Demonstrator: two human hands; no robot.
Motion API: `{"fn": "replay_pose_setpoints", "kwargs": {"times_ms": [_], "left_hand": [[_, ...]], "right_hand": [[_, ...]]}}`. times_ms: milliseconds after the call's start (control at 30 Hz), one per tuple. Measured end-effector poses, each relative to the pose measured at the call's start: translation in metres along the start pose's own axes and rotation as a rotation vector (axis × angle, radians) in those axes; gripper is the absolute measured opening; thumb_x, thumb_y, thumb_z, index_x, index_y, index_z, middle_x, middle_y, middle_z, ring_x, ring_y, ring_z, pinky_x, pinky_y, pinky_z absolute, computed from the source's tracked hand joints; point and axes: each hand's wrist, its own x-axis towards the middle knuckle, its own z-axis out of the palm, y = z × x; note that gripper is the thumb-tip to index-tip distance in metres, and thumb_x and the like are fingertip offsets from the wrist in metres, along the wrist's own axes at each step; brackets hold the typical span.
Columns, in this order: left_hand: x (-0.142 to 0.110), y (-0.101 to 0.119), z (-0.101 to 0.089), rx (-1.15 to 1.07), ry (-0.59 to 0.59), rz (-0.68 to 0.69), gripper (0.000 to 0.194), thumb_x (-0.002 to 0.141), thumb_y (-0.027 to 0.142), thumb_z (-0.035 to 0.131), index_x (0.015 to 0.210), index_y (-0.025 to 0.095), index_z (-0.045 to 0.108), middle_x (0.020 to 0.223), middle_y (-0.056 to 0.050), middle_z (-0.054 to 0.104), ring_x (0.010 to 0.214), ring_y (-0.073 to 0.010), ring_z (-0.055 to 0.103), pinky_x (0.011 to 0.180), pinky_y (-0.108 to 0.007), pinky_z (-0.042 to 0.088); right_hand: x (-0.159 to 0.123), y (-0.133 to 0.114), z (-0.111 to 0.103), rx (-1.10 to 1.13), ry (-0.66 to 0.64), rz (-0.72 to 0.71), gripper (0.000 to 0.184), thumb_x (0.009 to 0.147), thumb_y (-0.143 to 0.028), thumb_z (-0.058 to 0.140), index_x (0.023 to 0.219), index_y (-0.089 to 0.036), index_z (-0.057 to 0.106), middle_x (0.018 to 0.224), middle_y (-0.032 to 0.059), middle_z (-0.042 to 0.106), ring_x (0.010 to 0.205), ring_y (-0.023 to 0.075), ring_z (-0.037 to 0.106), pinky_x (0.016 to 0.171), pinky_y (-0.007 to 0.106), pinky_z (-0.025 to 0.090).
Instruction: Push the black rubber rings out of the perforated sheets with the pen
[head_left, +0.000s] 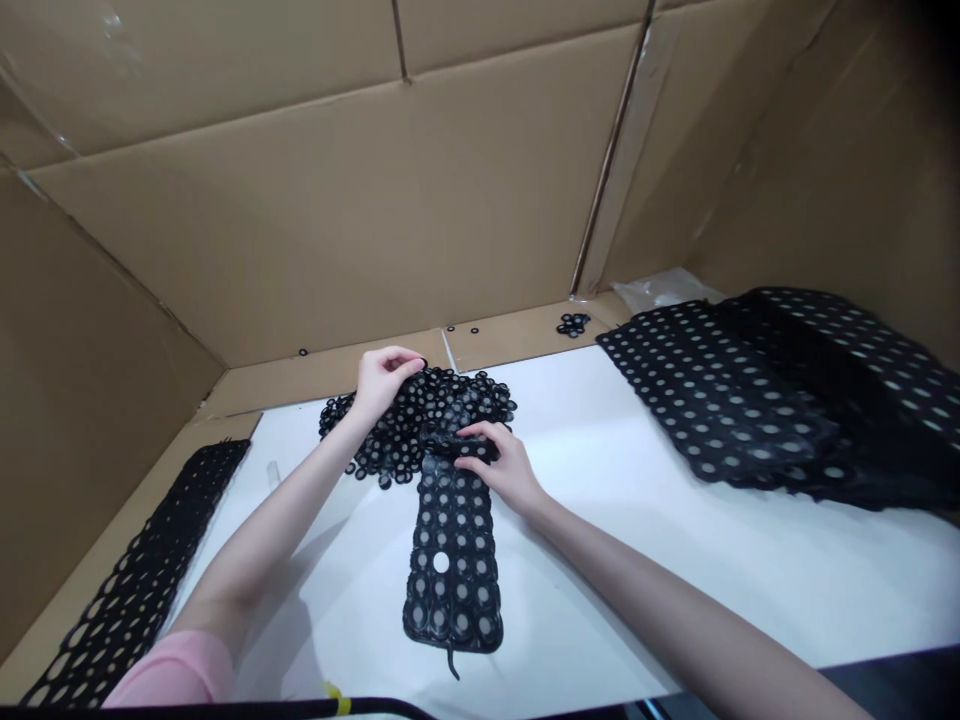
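1. In the middle of the frame, a narrow black rubber sheet full of round washers [452,560] lay flat on the white table surface [675,540], its long side running toward the lower edge.
2. The right hand [499,462] rested on the upper end of this sheet; its fingers were pinched on the folded black edge there, so the grip was closed on the sheet.
3. The left hand [384,377] was just above and to the left, with fingers bent down into a loose pile of small black rubber rings [420,425]. It seemed to hold some rings, but whether the fingers really closed on them could not be seen.
4. The step in hand looked like separating rings from the sheet and adding them to the pile. One white hole in the sheet showed a ring already out.
5. The next move probably called for a firm hold on the sheet's end and a careful push on each ring, so the thin rubber did not tear.
6. At the right of the frame lay a stack of punched black sheets [750,400]; another emptied black sheet [142,580] lay at the lower left, inside brown cardboard walls [300,200].
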Motion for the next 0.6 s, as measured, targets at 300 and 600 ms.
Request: {"fn": "replay_pose_setpoints", "kwargs": {"times_ms": [300,600], "left_hand": [[0.008,-0.02,0.011,0.805,-0.107,0.272,0.009,0.08,0.026,0.068,0.081,0.025,0.076,0.101,-0.006,0.068,0.1,-0.0295,0.047,0.087,-0.047,0.035],[-0.014,0.018,0.005,0.423,-0.356,0.382,0.024,0.091,0.031,0.054,0.108,0.022,0.068,0.107,-0.005,0.066,0.101,-0.0199,0.054,0.092,-0.036,0.04]], "right_hand": [[0.001,-0.005,-0.002,0.009,-0.001,-0.042,0.021,0.072,-0.027,0.071,0.093,-0.026,0.066,0.091,0.0018,0.065,0.089,0.0211,0.057,0.082,0.036,0.046],[0.001,-0.004,-0.002,0.033,0.031,0.04,0.025,0.07,-0.037,0.074,0.091,-0.023,0.068,0.09,0.0037,0.063,0.088,0.0212,0.059,0.083,0.036,0.047]]}}
